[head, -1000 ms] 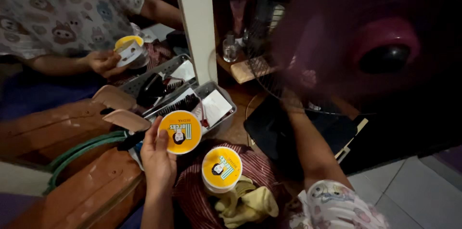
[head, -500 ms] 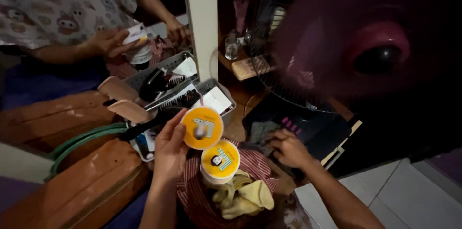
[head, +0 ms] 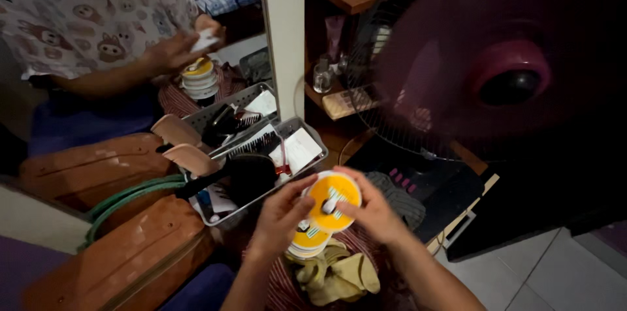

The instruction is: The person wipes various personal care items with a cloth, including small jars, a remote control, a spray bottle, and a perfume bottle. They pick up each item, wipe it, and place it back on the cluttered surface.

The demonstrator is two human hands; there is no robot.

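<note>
While both hands hold the round yellow-orange lid (head: 332, 201) tilted up, the left hand (head: 282, 214) gripping its left edge and the right hand (head: 373, 210) its right, the round yellow tub (head: 307, 240) beneath sits uncovered on the striped cloth (head: 277, 294), the lid not yet set aside.

1. Dim room; a dark maroon fan (head: 503, 82) fills two o'clock.
2. A wooden shelf (head: 349, 0) sits at twelve.
3. A leaning mirror (head: 130, 89) spans ten o'clock.
4. Pale floor tiles (head: 562, 278) lie at four.
</note>
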